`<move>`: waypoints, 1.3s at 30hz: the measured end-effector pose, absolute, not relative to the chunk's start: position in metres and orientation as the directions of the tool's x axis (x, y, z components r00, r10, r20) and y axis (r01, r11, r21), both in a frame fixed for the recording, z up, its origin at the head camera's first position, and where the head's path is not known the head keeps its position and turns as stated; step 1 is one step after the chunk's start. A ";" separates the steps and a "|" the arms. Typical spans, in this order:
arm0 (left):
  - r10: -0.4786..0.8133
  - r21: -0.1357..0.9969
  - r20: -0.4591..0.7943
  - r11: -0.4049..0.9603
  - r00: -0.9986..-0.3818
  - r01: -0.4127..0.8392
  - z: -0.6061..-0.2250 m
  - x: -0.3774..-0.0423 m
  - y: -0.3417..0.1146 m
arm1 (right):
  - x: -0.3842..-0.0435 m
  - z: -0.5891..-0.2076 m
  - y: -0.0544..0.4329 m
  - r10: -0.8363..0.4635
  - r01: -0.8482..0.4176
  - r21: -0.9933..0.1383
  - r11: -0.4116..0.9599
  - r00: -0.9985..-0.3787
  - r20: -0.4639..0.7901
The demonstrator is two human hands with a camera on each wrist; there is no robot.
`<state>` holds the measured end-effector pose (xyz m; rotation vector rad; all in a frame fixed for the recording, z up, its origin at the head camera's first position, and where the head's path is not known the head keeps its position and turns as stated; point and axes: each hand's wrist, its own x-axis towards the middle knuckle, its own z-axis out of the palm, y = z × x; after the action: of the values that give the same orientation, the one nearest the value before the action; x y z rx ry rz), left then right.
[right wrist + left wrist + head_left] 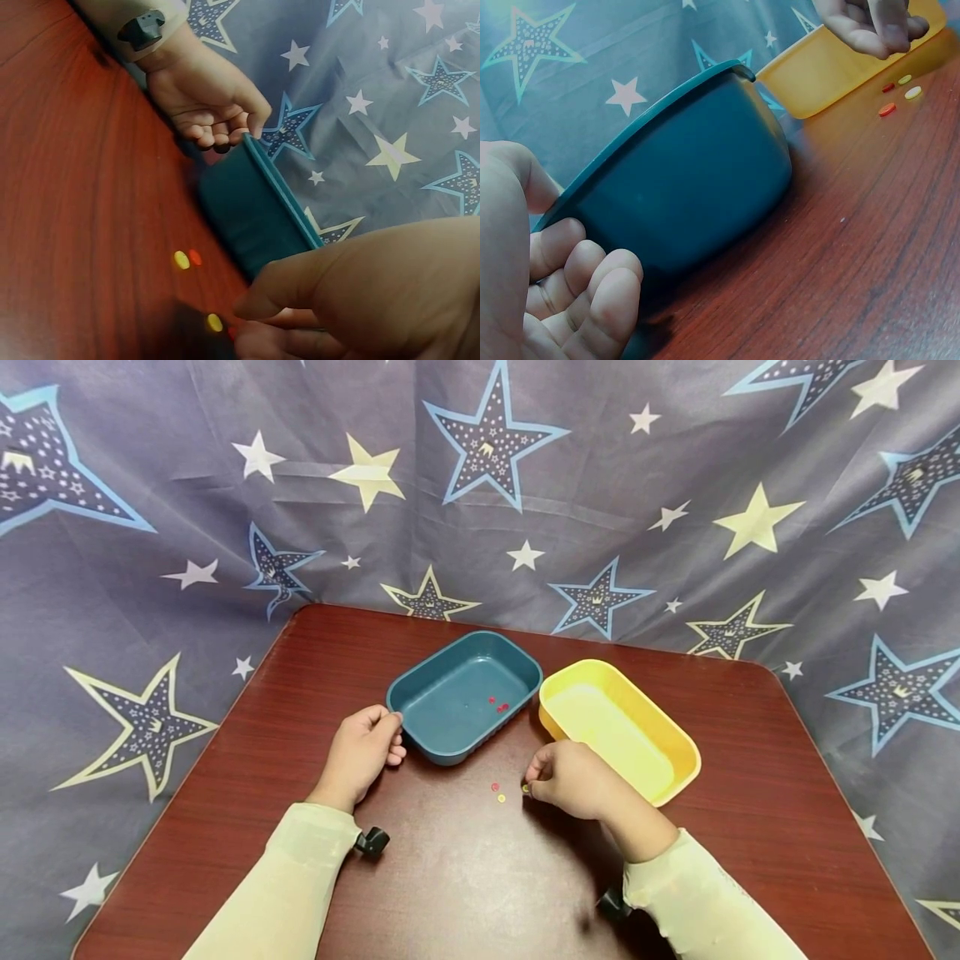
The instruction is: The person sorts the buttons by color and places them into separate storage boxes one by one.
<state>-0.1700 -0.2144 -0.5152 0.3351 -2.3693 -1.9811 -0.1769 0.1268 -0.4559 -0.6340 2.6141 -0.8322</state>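
My left hand [365, 752] pinches the near left rim of a teal plastic bin [442, 750], thumb over the edge and fingers curled against the outer wall. Over the table, right beside the yellow bin [678, 799], is my right hand [576, 781], its fingers bent and lowered. Just at its fingertips lies a small yellow disc, like a button [214, 322], with a red one [888, 88] partly hidden by the fingers in the right wrist view. Another red disc [495, 787] and yellow disc [502, 798] lie together to the left. Several red discs [503, 707] rest inside the teal bin.
Both bins stand side by side toward the back of a dark red wooden table [450, 877]. Behind it hangs a grey curtain [600, 527] printed with stars. A black wrist-worn device [372, 841] sits at the left cuff, another [613, 903] at the right.
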 end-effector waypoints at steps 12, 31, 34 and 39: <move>-0.185 0.981 -0.100 0.146 -0.978 -0.128 -0.515 -0.171 -0.215 | -0.174 -0.464 0.122 -0.523 -0.363 -0.572 0.735 -0.841 -0.138; -0.183 0.977 -0.107 0.166 -0.977 -0.138 -0.516 -0.170 -0.215 | -0.175 -0.480 0.124 -0.529 -0.421 -0.498 0.758 -0.843 -0.093; -0.187 0.976 -0.105 0.167 -0.977 -0.137 -0.517 -0.170 -0.215 | -0.176 -0.482 0.125 -0.541 -0.435 -0.504 0.746 -0.838 -0.078; -0.189 0.978 -0.110 0.157 -0.976 -0.141 -0.518 -0.172 -0.215 | -0.188 -0.512 0.135 -0.574 -0.499 -0.496 0.710 -0.819 0.004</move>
<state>-0.1720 -0.2150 -0.5182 0.3368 -2.3599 -1.9871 -0.1878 0.1350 -0.5116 -0.8730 2.7639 -0.7361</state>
